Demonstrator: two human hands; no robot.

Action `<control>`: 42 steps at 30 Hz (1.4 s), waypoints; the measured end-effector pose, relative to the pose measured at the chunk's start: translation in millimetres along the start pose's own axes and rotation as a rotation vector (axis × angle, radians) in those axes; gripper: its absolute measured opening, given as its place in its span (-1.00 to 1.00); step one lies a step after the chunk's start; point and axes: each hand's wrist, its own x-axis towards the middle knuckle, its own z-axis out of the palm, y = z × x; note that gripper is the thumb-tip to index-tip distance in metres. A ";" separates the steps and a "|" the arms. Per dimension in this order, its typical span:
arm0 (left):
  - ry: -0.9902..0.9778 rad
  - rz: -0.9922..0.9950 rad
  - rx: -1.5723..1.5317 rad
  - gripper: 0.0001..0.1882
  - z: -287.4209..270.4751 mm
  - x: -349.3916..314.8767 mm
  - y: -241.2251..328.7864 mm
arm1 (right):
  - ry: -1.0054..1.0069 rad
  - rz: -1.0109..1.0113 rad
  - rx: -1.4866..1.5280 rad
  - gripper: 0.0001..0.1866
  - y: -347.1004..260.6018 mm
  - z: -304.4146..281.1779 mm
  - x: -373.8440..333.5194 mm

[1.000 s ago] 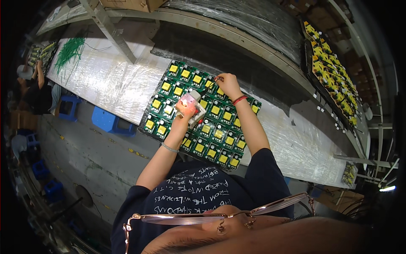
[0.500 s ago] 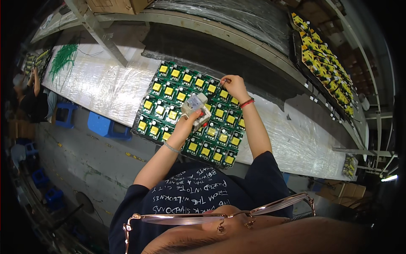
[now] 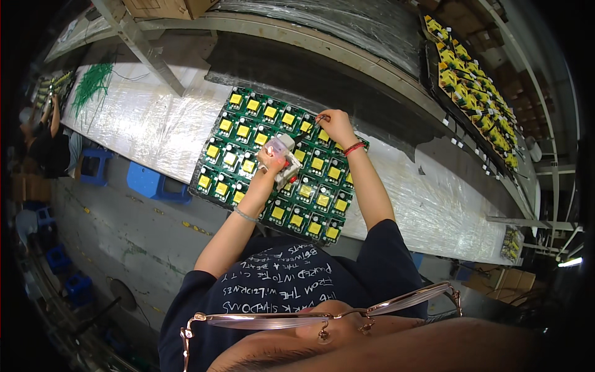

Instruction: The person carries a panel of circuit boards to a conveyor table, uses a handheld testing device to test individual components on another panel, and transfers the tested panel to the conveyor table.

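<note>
My left hand [image 3: 269, 163] is wrapped round a white-and-clear handheld device [image 3: 282, 144] with red parts, held over the circuit boards. A reddish glow shows on its clear part and on my fingers. The device's dark narrow front points toward my right hand [image 3: 338, 128], whose fingers are pinched together on a thin dark piece [image 3: 321, 118], too small to name. Beneath both hands lies a dark tray [image 3: 199, 190] with rows of green circuit boards [image 3: 278, 214], each bearing a yellow block-shaped part.
Plastic film covers the long workbench [image 3: 149, 124]. Green ties or wires [image 3: 93, 85] lie in a heap at its left. A metal post [image 3: 152, 59] rises behind. Yellow-topped assemblies [image 3: 474, 93] fill a rack at right. Blue stools [image 3: 155, 183] stand below; another person [image 3: 49, 146] works far left.
Both hands have shifted slightly left, and my right hand's pinch has moved with its dark piece. The device has tilted a little, and a reddish glow now shows on it.
</note>
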 end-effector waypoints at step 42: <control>-0.098 -0.143 0.098 -0.34 46.9 -5.5 -20.5 | 0.042 0.080 0.088 -0.84 19.2 -48.5 -32.3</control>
